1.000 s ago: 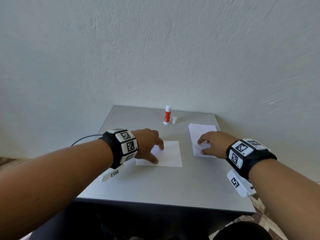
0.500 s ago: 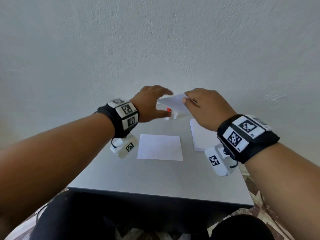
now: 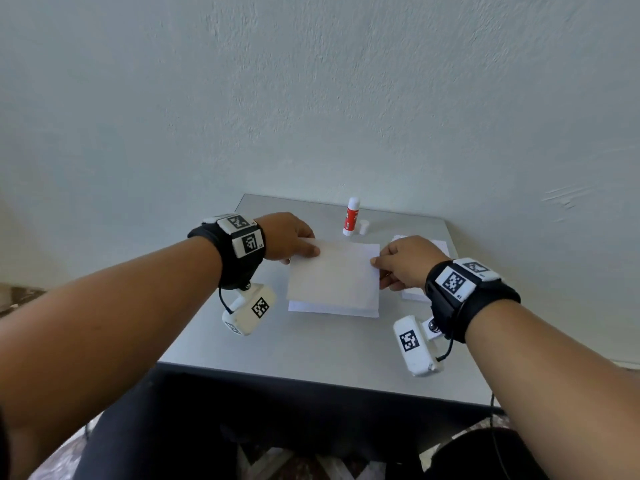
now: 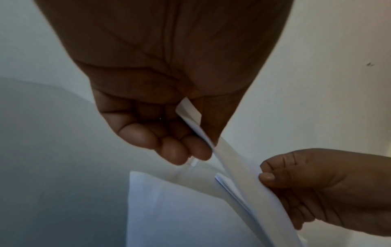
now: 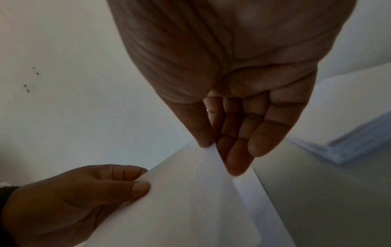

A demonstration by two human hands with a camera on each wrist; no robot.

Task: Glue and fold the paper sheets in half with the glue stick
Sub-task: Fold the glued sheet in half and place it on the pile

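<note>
Both hands hold one white paper sheet (image 3: 334, 273) in the air over the grey table (image 3: 311, 351). My left hand (image 3: 292, 242) pinches its left edge between thumb and fingers (image 4: 190, 147). My right hand (image 3: 403, 263) pinches its right edge, thumb on top (image 5: 203, 133). A second white sheet (image 3: 329, 309) lies flat on the table right below the held one, mostly hidden by it. The red and white glue stick (image 3: 351, 216) stands upright at the table's far edge, uncapped, with its white cap (image 3: 363, 226) beside it.
A stack of white sheets (image 3: 415, 294) lies on the table at the right, partly hidden behind my right hand, also visible as a stack of sheets (image 5: 347, 130) in the right wrist view. A pale wall rises just behind the table. The table's near edge borders dark floor.
My right hand lifted a sheet off the right stack, my left hand left the flat sheet and took the other edge, and both brought it down over the sheet on the table.
</note>
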